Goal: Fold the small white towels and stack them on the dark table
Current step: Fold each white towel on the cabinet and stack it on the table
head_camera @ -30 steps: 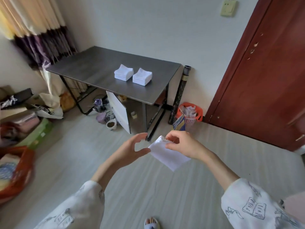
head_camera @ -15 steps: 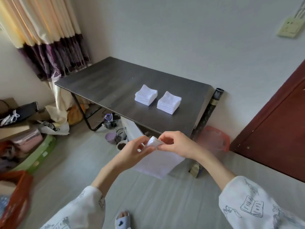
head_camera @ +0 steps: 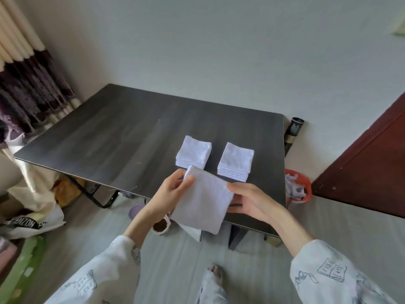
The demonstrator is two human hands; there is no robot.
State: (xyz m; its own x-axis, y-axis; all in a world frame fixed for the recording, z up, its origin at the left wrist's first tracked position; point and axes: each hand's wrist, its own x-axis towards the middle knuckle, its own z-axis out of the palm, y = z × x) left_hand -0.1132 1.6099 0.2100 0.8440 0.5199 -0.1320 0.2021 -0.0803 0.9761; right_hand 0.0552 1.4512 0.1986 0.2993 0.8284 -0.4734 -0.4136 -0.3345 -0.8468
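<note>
Since half a second ago the view has closed on the dark counter (head_camera: 114,137), and the white towel (head_camera: 203,200) has gone from a pinched bunch hanging below the fingers to a flatter, roughly square panel spread between both hands over the counter's near edge. Judgement: a fold is partly made and the towel now sits just short of the stacks, so one more fold or a set-down looks close.

Left to right:
- Left hand (head_camera: 168,194): grip clenched on the towel's upper left corner, thumb on top, fingers behind.
- Towel: held in the air, upper edge over the counter, lower corner hanging past the near edge. Not touching either stack as far as I can tell.
- Right hand (head_camera: 252,200): fingers extended along and under the towel's right edge, thumb above. Grip loose, supporting the towel more than pinching it.
- Left stack (head_camera: 194,153) and right stack (head_camera: 235,164): folded white towels, side by side on the counter, apart from each other, just beyond the held towel. Both stand several layers high.

Containers:
- Brown-filled cup (head_camera: 161,226) on the floor below the left wrist; contents not identifiable.
- Red basket (head_camera: 306,183) on the floor at the counter's right end, holding crumpled pale scraps.
</note>
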